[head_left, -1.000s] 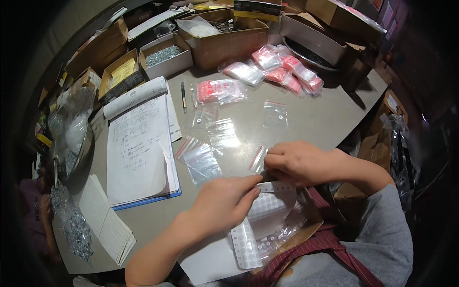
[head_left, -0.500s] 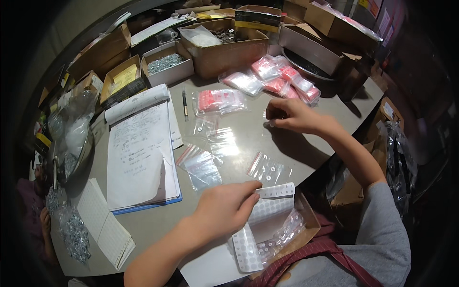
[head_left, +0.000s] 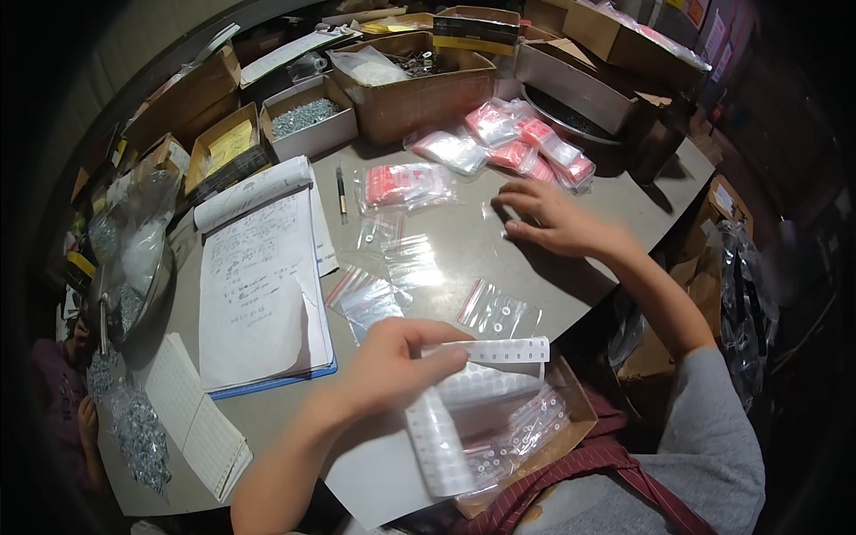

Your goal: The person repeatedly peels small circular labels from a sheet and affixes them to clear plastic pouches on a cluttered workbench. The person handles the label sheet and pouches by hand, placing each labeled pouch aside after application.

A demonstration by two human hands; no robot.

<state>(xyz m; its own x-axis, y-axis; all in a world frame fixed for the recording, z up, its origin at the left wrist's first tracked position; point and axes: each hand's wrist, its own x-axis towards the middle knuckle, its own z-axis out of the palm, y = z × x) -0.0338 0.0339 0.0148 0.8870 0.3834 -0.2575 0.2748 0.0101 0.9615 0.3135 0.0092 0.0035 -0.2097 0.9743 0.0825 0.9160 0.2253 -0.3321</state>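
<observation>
In my left hand (head_left: pixel 383 366), a strip of round white stickers (head_left: pixel 499 350) is pinched between thumb and fingers. The sheet curls and hangs down over a small cardboard box (head_left: pixel 578 419). My right hand (head_left: pixel 557 218) rests on the table, thumb and fingers apart, over what looks like a small clear bag (head_left: pixel 496 217) mostly hidden by the fingers. Between the hands lies a clear zip bag (head_left: pixel 501 312) with a red-lined top and small round labels. More clear zip bags (head_left: pixel 370 303) lie left of it.
A pack of red-and-clear bags (head_left: pixel 406 185) and a pile of similar packs (head_left: pixel 530 143) lie farther back. A handwritten pad (head_left: pixel 259 294) and a pen (head_left: pixel 341 196) are at left. Boxes of metal parts (head_left: pixel 308 116) line the back. Another person's hand (head_left: pixel 87 419) shows at far left.
My left hand has shifted left and down a little, drawing the sticker sheet along. My right hand's fingers have gone from a curled pinch to spread lower on the table.
</observation>
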